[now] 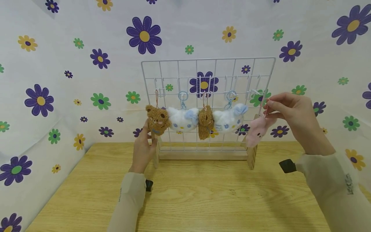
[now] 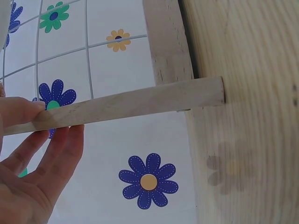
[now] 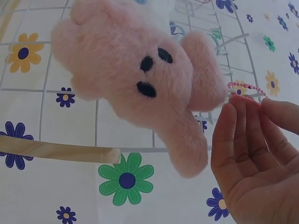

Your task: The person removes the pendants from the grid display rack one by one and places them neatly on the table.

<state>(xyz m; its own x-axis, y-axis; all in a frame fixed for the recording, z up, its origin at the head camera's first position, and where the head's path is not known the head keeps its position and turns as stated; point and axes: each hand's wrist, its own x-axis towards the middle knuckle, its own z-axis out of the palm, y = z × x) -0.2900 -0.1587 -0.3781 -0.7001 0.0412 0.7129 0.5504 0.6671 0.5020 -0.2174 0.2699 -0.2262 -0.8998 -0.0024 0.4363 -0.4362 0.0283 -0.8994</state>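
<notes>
1. Plush, pink (image 1: 258,130), one: tilted in front of the wire rack (image 1: 208,59), by its right edge towards the lower right corner; contact with the wires cannot be told
2. Bead chain, pink (image 3: 256,87), one: fastening of item 1; whether any rack hook carries it is unclear
3. Right hand (image 1: 299,117): thumb and fingertips nearly together, pinching item 2, none round the plush body
4. Left hand (image 1: 143,148): thumb and fingers pinched across the wooden leg (image 2: 135,105) at the rack's left edge, below a brown bear plush (image 1: 157,120)
5. Handling, as judged: light, soft, squashable, short-piled, hardly slippery or fragile; the body likely swings under its limp chain
6. Hold, advised: chain near its top, loop left free; spare palm steadying the body, no tugging at the beads
</notes>
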